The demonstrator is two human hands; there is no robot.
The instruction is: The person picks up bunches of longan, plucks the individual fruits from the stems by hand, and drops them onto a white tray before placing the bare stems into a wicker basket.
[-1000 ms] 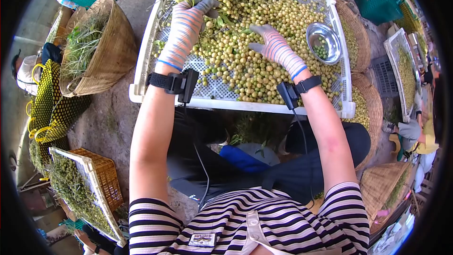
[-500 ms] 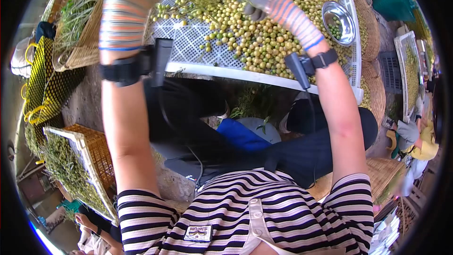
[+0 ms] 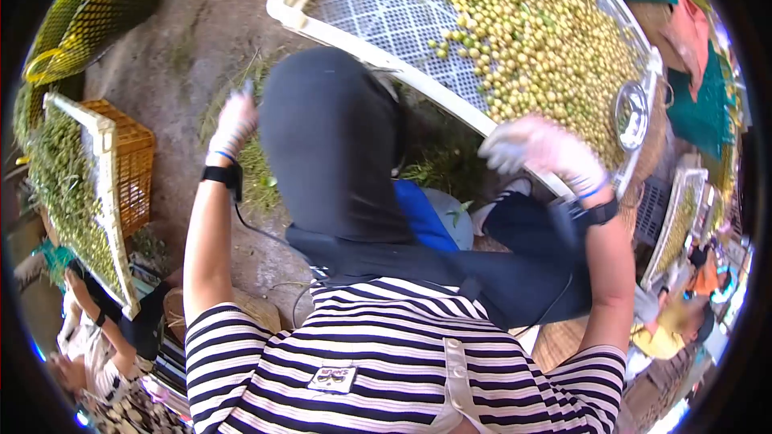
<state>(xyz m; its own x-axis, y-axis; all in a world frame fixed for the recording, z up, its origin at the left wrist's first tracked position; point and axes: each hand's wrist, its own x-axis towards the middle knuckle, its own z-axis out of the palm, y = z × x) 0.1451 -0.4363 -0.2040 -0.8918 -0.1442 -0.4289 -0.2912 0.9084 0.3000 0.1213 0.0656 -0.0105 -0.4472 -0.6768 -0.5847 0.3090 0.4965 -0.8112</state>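
"While the 2 hands are apart, where is the fruit (image 3: 555, 48)?"

"Spread over the white tray (image 3: 386, 8), with 1 metal bowl (image 3: 631, 115) at the right."

"And the right hand (image 3: 547, 149)?"

"By the tray's near edge, its fingers loosely open."

"The left hand (image 3: 235, 122)?"

"Left of the dark-clad knee (image 3: 322, 137), near green stems (image 3: 261, 181) on the floor (image 3: 177, 56). Blur hides whether its fingers grip anything."

"Farther left?"

"1 orange crate (image 3: 133, 169)."
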